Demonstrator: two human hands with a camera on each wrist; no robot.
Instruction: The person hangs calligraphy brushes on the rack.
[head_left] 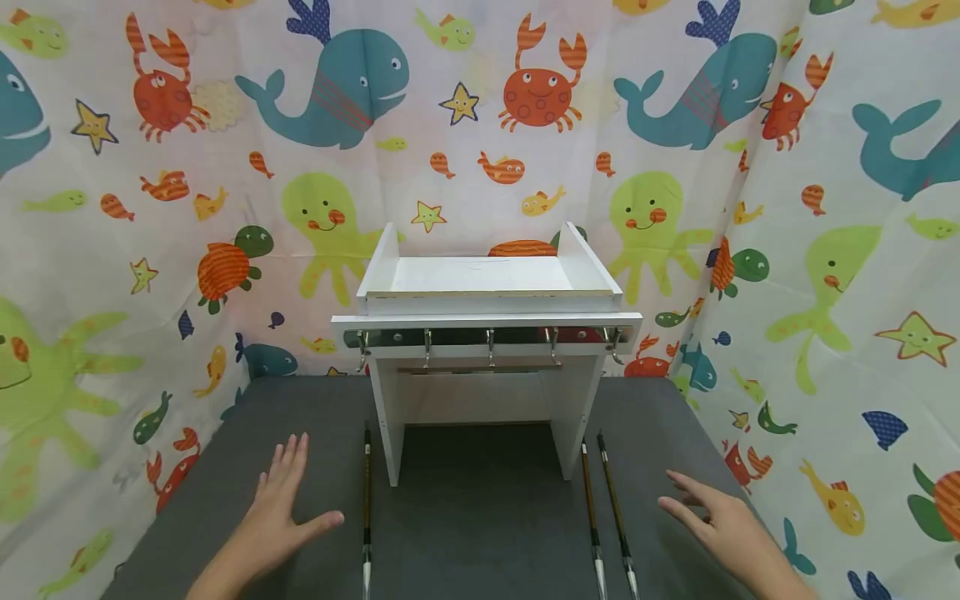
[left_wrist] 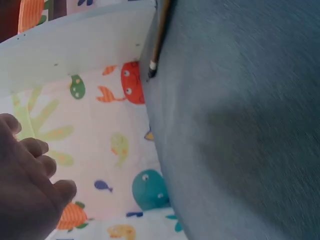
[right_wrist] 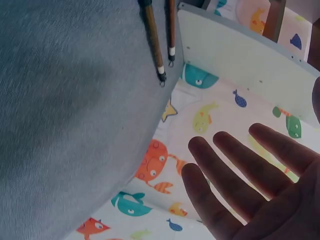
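Note:
My left hand (head_left: 273, 517) hovers over the left side of the grey tabletop, fingers extended, thumb apart, holding nothing. Nearest to it lies one calligraphy brush (head_left: 367, 492), its pale bristles toward me. On the other side, my right hand (head_left: 716, 521) is also bare, its fingers spread in the right wrist view. Two more calligraphy brushes, an inner one (head_left: 590, 500) and an outer one (head_left: 615, 500), lie side by side to the left of that hand. Between the hands, farther back, stands a small white shelf (head_left: 388, 417) with several metal hooks (head_left: 491, 346) on its front rail.
The shelf's top is an open tray (head_left: 480, 273) with raised sides. A curtain (head_left: 465, 192) printed with sea animals hangs behind and along both sides of the grey tabletop (head_left: 472, 533). Small loops show at the handle ends of the right-hand brushes in the right wrist view.

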